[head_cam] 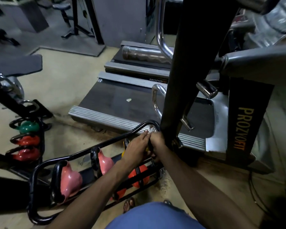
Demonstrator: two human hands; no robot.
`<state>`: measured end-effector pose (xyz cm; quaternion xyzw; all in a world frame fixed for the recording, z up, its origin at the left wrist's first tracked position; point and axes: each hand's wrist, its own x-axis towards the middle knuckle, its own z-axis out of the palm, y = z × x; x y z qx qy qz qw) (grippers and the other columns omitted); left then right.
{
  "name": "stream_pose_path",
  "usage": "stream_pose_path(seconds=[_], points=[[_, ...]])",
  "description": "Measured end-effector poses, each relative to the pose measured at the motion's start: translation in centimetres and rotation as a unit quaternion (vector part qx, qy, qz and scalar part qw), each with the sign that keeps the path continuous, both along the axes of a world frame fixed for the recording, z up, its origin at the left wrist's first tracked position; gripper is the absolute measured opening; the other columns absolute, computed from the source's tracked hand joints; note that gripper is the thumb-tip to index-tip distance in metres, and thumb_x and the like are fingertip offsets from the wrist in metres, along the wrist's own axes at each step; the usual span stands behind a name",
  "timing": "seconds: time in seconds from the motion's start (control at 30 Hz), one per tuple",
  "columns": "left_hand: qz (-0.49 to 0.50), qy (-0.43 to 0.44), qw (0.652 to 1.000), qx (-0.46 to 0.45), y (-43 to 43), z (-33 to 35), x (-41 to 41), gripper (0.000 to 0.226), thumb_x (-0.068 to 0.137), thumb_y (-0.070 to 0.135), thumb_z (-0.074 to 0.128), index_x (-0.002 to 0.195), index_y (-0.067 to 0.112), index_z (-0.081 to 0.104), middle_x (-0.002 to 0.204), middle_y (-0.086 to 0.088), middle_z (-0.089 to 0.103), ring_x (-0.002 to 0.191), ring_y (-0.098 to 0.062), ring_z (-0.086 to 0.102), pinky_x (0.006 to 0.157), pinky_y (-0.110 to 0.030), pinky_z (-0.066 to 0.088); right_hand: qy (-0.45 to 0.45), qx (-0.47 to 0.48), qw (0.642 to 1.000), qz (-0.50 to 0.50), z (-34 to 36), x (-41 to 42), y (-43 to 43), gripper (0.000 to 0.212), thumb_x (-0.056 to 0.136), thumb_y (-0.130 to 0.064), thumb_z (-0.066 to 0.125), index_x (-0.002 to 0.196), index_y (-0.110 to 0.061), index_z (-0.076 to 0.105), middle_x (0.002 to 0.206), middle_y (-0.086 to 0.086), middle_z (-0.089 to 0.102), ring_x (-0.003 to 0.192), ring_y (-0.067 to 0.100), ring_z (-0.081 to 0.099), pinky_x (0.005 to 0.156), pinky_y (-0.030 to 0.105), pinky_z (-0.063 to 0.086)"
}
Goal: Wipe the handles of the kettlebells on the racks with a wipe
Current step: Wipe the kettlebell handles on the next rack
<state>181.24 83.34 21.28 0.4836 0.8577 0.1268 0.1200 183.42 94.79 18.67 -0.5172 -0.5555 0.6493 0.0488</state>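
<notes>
Now, wipe (pixel 151 129): bunched just beyond our left hand (pixel 136 147).
Handle (pixel 149 145): dark bar between both hands.
Grips: right hand (pixel 157 140) clenched round handle; left unclear.

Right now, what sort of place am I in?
Most likely a gym. Pink kettlebells sit in a low black rack, red and green kettlebells are stacked at the left, and a treadmill lies just beyond.
</notes>
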Motion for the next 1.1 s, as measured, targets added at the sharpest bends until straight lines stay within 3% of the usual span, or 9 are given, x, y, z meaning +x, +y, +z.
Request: stream_pose_path(seconds=[0.13,0.27,0.4,0.5,0.6,0.7,0.8,0.9,1.1], points=[[0.010,-0.008,1.000,0.021,-0.1,0.1,0.3,0.079,0.080,0.026,0.071,0.151,0.013,0.038,0.161,-0.004,0.032,0.137,-0.022,0.047,0.103,-0.031,0.042,0.060,0.129,0.988,0.066,0.8,2.1,-0.7,0.026,0.098,-0.012,0.049,0.117,-0.018,0.066,0.104,0.001,0.070,0.097,0.020,0.064,0.089,0.031,0.048],[0.021,-0.004,1.000,0.010,-0.1,0.0,0.3,0.089,0.082,0.041,0.074,0.156,0.016,0.031,0.164,0.000,0.028,0.143,-0.018,0.038,0.109,-0.028,0.036,0.083,0.188,0.958,0.199,-0.5,3.0,1.1,0.019,0.089,-0.020,0.050,0.090,-0.015,0.069,0.082,-0.003,0.072,0.081,0.013,0.067,0.077,0.031,0.051],[0.025,-0.017,1.000,-0.003,-0.1,0.1,0.3,0.097,0.079,0.044,0.079,0.157,0.017,0.028,0.165,0.000,0.024,0.143,-0.023,0.039,0.111,-0.033,0.037,0.032,0.212,0.935,0.282,0.0,3.1,2.6,0.030,0.091,-0.014,0.062,0.061,-0.017,0.059,0.057,-0.009,0.054,0.059,0.001,0.047,0.057,0.025,0.036],[0.036,-0.017,0.999,-0.007,0.0,0.2,0.4,0.097,0.079,0.043,0.079,0.157,0.018,0.029,0.165,0.001,0.024,0.141,-0.025,0.042,0.109,-0.035,0.040,0.004,0.168,0.948,0.269,-0.3,2.0,2.7,0.023,0.098,-0.003,0.059,0.078,0.002,0.071,0.068,0.006,0.060,0.069,0.013,0.052,0.068,0.029,0.041],[0.043,-0.027,0.999,-0.009,-0.2,0.2,0.2,0.094,0.080,0.043,0.078,0.157,0.018,0.029,0.165,0.001,0.024,0.139,-0.026,0.045,0.108,-0.038,0.042,0.015,0.099,0.965,0.243,0.9,2.2,2.1,0.020,0.101,-0.002,0.052,0.092,-0.004,0.070,0.078,0.006,0.062,0.070,0.014,0.056,0.068,0.030,0.051],[0.044,-0.032,0.998,-0.009,-0.3,0.2,0.2,0.095,0.079,0.043,0.078,0.157,0.018,0.029,0.165,0.002,0.023,0.141,-0.024,0.043,0.109,-0.037,0.042,-0.007,0.140,0.944,0.299,2.2,3.8,1.8,0.022,0.103,-0.009,0.048,0.117,-0.010,0.064,0.102,0.013,0.065,0.083,0.017,0.066,0.072,0.024,0.051],[0.041,-0.024,0.999,-0.007,0.1,0.1,0.8,0.093,0.081,0.040,0.078,0.156,0.015,0.030,0.166,0.001,0.021,0.139,-0.025,0.045,0.107,-0.036,0.043,-0.045,0.254,0.915,0.310,1.4,5.8,1.6,0.025,0.102,-0.017,0.048,0.093,-0.001,0.065,0.102,0.024,0.068,0.100,0.038,0.065,0.070,0.037,0.037],[0.044,-0.010,0.999,-0.004,0.4,-0.1,1.1,0.088,0.084,0.036,0.076,0.156,0.014,0.030,0.166,0.000,0.020,0.137,-0.026,0.048,0.104,-0.036,0.044,-0.024,0.326,0.908,0.262,1.0,7.7,0.5,0.022,0.096,-0.022,0.052,0.080,-0.010,0.062,0.087,0.016,0.069,0.086,0.033,0.066,0.067,0.030,0.036],[0.040,-0.022,0.999,-0.003,-0.1,-0.1,1.0,0.090,0.085,0.031,0.075,0.157,0.010,0.025,0.167,-0.005,0.017,0.144,-0.026,0.038,0.110,-0.040,0.042,-0.042,0.395,0.877,0.269,1.2,10.1,-0.2,0.029,0.093,-0.032,0.052,0.076,-0.008,0.056,0.081,0.011,0.066,0.079,0.032,0.062,0.065,0.037,0.043]])
